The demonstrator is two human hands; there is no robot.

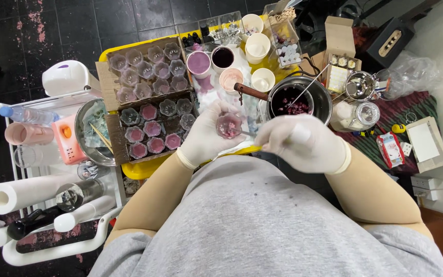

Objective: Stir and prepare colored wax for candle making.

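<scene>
Clamped in the left hand (206,136), the cup (229,125) could tip; the right hand (303,143) pinches a stick (248,134), risking spilled wax.

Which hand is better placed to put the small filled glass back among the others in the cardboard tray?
The left hand, probably. It holds the small glass in its fingers, and the cardboard tray lies on its side. The right hand grips a thin tool and sits farther from the tray.
</scene>
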